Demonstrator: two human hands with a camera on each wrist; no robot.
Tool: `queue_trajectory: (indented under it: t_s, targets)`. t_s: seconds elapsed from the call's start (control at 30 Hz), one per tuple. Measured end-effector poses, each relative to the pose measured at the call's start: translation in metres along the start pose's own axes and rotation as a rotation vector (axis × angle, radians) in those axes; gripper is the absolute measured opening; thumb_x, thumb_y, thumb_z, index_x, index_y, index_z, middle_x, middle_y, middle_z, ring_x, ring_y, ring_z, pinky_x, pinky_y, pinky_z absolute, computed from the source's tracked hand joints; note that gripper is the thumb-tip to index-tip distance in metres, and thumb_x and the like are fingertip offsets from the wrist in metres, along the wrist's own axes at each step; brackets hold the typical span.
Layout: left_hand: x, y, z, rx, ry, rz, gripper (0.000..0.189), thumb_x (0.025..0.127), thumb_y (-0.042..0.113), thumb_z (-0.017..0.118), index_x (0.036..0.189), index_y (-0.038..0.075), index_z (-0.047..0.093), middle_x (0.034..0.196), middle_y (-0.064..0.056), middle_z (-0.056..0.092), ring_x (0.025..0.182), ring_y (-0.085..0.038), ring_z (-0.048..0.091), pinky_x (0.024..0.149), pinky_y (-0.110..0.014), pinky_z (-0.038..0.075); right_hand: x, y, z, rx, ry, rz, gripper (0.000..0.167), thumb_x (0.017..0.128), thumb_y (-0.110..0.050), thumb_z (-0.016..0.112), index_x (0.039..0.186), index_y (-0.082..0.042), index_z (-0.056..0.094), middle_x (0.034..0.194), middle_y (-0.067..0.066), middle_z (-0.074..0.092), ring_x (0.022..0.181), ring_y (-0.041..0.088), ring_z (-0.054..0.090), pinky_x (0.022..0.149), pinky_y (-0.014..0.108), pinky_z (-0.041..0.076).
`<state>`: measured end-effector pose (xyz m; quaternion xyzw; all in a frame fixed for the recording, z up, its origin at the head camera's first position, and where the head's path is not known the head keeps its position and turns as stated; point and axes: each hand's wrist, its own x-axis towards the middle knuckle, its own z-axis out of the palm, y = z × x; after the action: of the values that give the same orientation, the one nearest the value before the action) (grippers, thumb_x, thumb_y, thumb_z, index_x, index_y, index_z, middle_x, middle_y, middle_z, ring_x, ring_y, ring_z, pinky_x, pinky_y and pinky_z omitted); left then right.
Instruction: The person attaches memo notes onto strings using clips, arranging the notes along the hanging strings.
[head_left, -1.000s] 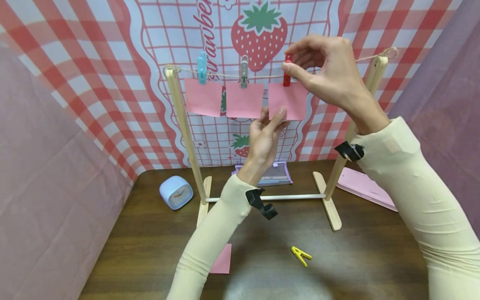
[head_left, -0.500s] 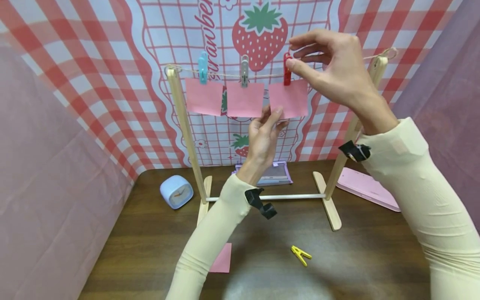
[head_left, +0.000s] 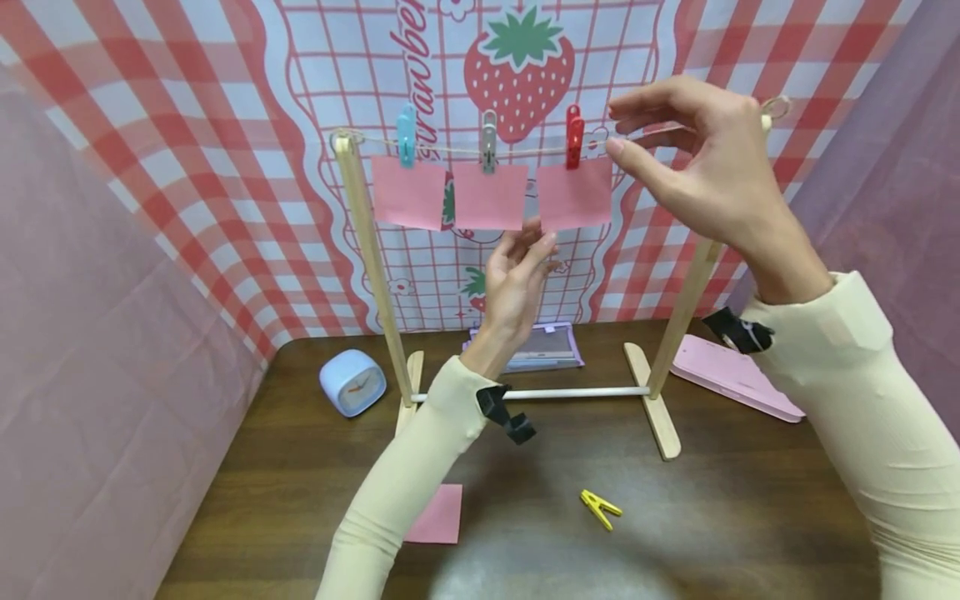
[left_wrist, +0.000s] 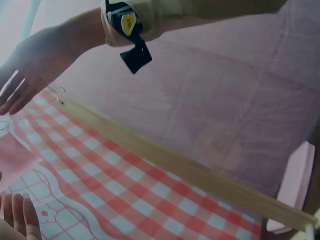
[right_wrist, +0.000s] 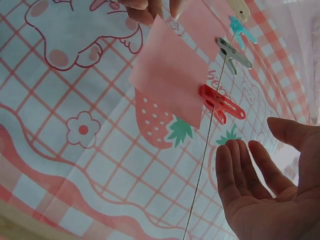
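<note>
Leftward of red clothespin (head_left: 574, 137), "strawber" lettering (head_left: 410, 82)

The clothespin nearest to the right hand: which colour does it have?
The clothespin is red; it shows best in the right wrist view.

Strawberry-print backdrop (head_left: 517, 96) — red-checked, mauve drapes (head_left: 97, 350), brown tabletop (head_left: 532, 483)

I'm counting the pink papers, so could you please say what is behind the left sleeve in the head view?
A pink paper on the table and a wooden foot show partly; the sleeve hides the rest there.
</note>
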<state>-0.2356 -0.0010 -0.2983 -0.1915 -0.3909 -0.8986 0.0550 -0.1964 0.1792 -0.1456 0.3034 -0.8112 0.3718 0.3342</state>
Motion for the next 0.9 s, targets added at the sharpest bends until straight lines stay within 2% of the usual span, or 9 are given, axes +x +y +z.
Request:
queue_trajectory:
  t_s: [0.23, 0.4, 0.5, 0.7, 0.9]
  targets:
    - [-0.010, -0.002, -0.023, 0.091, -0.009, 0.004, 0.031, 0.096, -0.006, 0.063, 0.119, 0.015, 0.065, 0.110, 0.001, 0.066, 0.094, -0.011, 0.064, 0.084, -0.022, 0.059, -0.024, 0.007, -0.004, -0.017, -0.045, 0.010, 0.037, 0.092, -0.011, 0.078, 0.128, -0.005, 0.071, 0.123, 0.009, 0.074, 0.098, -0.001, 0.069, 0.092, 0.010, 0.055]
    - [-0.016, 0.002, -0.038, 0.162, -0.032, 0.030, 0.044, 0.094, -0.007, 0.065, 0.136, -0.005, 0.053, 0.115, -0.004, 0.066, 0.096, -0.012, 0.065, 0.088, -0.023, 0.060, -0.043, 0.016, -0.005, -0.045, -0.069, 0.058, 0.040, 0.091, -0.013, 0.080, 0.130, -0.009, 0.071, 0.121, 0.008, 0.074, 0.092, -0.002, 0.068, 0.089, 0.006, 0.054]
    - [-0.021, 0.005, -0.046, 0.231, -0.051, 0.038, 0.051, 0.094, -0.008, 0.065, 0.140, -0.012, 0.046, 0.115, -0.003, 0.066, 0.099, -0.012, 0.066, 0.091, -0.023, 0.060, -0.055, 0.022, -0.005, -0.051, -0.090, 0.081, 0.041, 0.091, -0.012, 0.080, 0.130, -0.010, 0.070, 0.120, 0.009, 0.075, 0.091, -0.003, 0.068, 0.087, 0.005, 0.053]
    - [-0.038, 0.007, -0.067, 0.365, -0.064, 0.012, 0.047, 0.093, -0.006, 0.067, 0.137, -0.009, 0.051, 0.113, -0.001, 0.068, 0.101, -0.012, 0.066, 0.090, -0.022, 0.060, -0.081, 0.037, -0.002, -0.049, -0.154, 0.133, 0.045, 0.090, -0.012, 0.081, 0.133, -0.014, 0.069, 0.122, 0.005, 0.075, 0.091, -0.006, 0.068, 0.085, 0.002, 0.053]
    - [-0.058, 0.008, -0.092, 0.422, -0.072, -0.045, 0.049, 0.093, -0.005, 0.068, 0.138, -0.009, 0.051, 0.118, -0.006, 0.067, 0.102, -0.013, 0.066, 0.089, -0.024, 0.061, -0.109, 0.050, 0.006, -0.050, -0.216, 0.163, 0.051, 0.088, -0.007, 0.082, 0.136, -0.013, 0.066, 0.115, 0.006, 0.077, 0.088, -0.010, 0.067, 0.081, 0.002, 0.053]
